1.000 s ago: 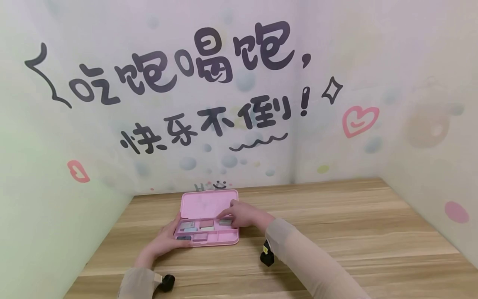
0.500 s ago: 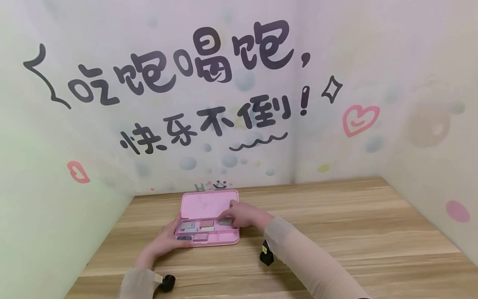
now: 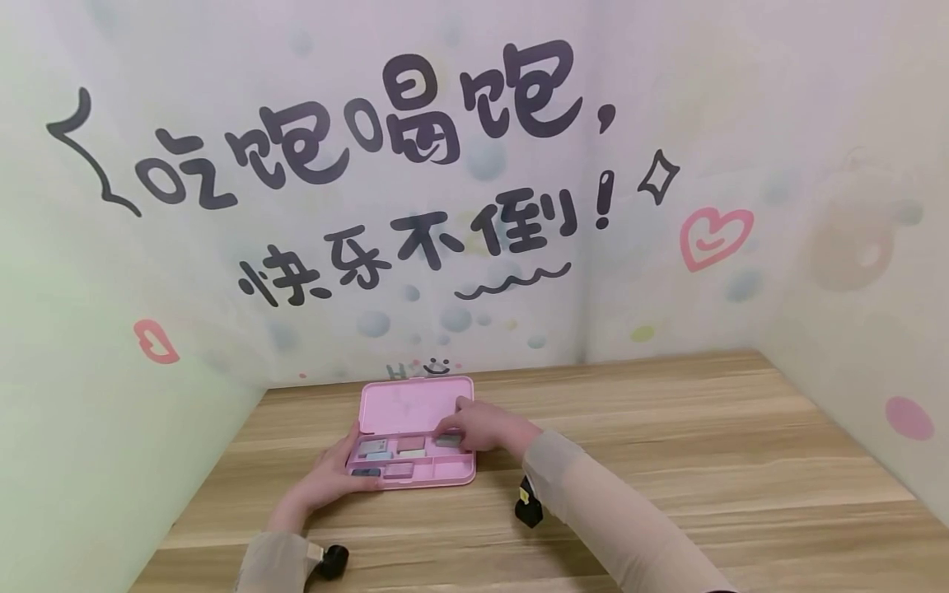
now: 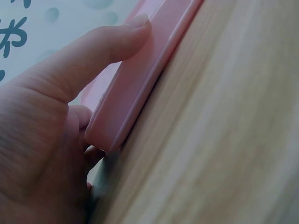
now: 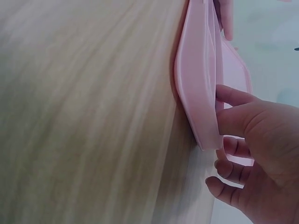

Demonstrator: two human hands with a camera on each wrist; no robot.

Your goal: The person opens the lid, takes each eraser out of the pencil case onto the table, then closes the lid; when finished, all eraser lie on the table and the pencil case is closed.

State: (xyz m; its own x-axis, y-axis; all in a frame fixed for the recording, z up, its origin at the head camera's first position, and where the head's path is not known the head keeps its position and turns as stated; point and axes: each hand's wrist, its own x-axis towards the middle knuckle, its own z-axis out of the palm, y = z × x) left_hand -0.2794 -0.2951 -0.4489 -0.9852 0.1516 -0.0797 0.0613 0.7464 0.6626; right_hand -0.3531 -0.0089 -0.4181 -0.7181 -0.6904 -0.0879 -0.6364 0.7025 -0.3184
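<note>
A pink plastic case (image 3: pixel 415 403) lies on the table with its hinged lid raised at the back. Its tray is split into compartments holding several small blocks that look like erasers: a pale grey one (image 3: pixel 373 447), a dusty pink one (image 3: pixel 411 445) and a dark one (image 3: pixel 365 473) among them. My left hand (image 3: pixel 328 476) grips the case's left end, thumb along the front wall. Over the back right compartment, my right hand (image 3: pixel 480 425) pinches a small grey-green block (image 3: pixel 447 441) between thumb and index finger. In the right wrist view those fingertips are hidden behind the case's wall.
The wood-grain table (image 3: pixel 667 461) runs wide to the right of the case. A white wall (image 3: pixel 519 329) with printed lettering stands close behind the lid. Black wrist cameras hang below both wrists, the left one (image 3: pixel 334 562) near the table's front.
Hardly anything differs. The right hand has shifted very slightly to the right with the block; the left hand and the case stay in place.
</note>
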